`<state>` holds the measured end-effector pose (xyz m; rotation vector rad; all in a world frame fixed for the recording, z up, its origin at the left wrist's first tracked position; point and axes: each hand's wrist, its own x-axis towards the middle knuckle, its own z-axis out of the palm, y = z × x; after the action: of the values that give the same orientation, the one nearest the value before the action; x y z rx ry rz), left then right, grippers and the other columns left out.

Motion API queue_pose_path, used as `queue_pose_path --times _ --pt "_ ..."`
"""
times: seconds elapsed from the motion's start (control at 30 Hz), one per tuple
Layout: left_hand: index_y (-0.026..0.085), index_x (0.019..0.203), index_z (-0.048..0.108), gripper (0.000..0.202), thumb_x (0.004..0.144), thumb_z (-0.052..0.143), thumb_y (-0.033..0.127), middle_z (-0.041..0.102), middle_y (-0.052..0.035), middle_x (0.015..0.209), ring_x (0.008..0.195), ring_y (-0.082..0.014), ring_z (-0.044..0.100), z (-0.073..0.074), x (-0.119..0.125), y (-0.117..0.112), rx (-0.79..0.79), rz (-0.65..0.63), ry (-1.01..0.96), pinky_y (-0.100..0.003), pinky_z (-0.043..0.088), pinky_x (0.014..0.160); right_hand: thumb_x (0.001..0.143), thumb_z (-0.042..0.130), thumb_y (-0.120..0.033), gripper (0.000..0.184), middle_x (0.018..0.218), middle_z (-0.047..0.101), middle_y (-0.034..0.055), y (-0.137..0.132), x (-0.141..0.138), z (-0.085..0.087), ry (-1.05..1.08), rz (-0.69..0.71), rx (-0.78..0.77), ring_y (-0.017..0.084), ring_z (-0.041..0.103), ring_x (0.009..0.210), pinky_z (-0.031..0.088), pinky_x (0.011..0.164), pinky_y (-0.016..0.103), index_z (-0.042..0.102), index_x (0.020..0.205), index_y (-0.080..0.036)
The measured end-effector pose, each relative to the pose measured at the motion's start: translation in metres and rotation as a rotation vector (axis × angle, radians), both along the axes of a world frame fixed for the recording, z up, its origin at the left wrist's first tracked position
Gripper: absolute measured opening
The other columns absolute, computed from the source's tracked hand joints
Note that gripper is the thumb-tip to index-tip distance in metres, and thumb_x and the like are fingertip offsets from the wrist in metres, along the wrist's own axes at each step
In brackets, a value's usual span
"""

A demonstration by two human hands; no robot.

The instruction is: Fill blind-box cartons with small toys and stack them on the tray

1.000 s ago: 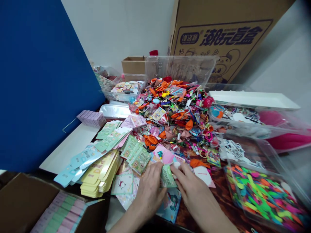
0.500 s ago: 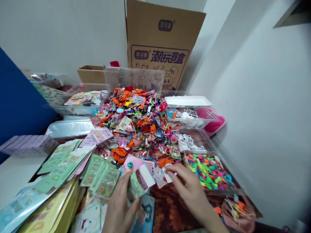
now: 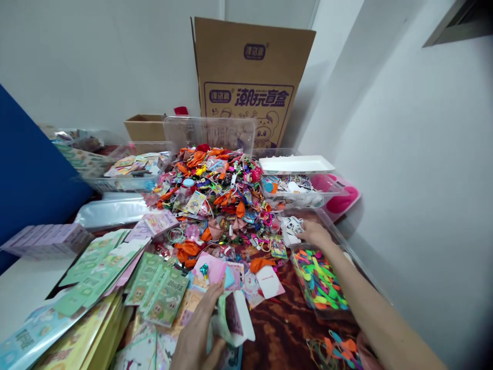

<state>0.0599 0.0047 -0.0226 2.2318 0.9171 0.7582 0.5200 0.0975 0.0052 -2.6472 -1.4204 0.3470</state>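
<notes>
My left hand (image 3: 198, 329) is wrapped round a small green printed paper box (image 3: 227, 321), its open end and white flap facing right. My right hand (image 3: 318, 235) reaches over the far right of the table, fingers drawn together at the edge of a pile of white cut-out stickers (image 3: 290, 228); what its fingertips hold, if anything, is hidden. A white card (image 3: 270, 281) lies on the table right of the box, near an orange balloon (image 3: 261, 264). Several finished-looking green boxes (image 3: 167, 298) lie left of my left hand.
A big heap of small toys and orange balloons (image 3: 215, 190) fills the middle. Coloured balloons (image 3: 321, 280) fill a clear tray under my right forearm. Flat green cartons (image 3: 102, 267) are stacked at left. A large cardboard box (image 3: 252, 67) stands behind.
My right hand has left the white card, which now lies flat, and has moved up and right to the white stickers. The green box has turned slightly in my left hand.
</notes>
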Motion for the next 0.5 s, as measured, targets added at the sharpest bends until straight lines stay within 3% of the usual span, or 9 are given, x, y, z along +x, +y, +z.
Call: queue_pose_path --times 0.23,0.5 --pt "0.036 0.154 0.03 0.081 0.084 0.063 0.012 0.048 -0.0032 0.155 0.14 -0.0274 0.049 0.003 0.0 -0.001 -0.241 0.042 -0.113 -0.035 0.054 0.104 0.095 0.064 -0.037 0.027 0.108 0.068 0.0051 -0.006 0.018 -0.024 -0.005 -0.021 0.046 0.018 0.067 0.089 0.057 0.078 0.037 0.064 0.111 -0.015" --pt "0.035 0.151 0.036 0.083 0.078 0.067 0.012 0.051 -0.0036 0.152 0.136 -0.0294 0.052 0.012 0.005 -0.005 -0.363 0.055 -0.16 -0.037 0.055 0.102 0.096 0.063 -0.039 0.024 0.087 0.066 -0.0001 -0.019 0.027 -0.035 0.081 -0.069 0.288 0.013 0.063 0.07 0.055 0.064 0.029 0.065 0.097 -0.015"
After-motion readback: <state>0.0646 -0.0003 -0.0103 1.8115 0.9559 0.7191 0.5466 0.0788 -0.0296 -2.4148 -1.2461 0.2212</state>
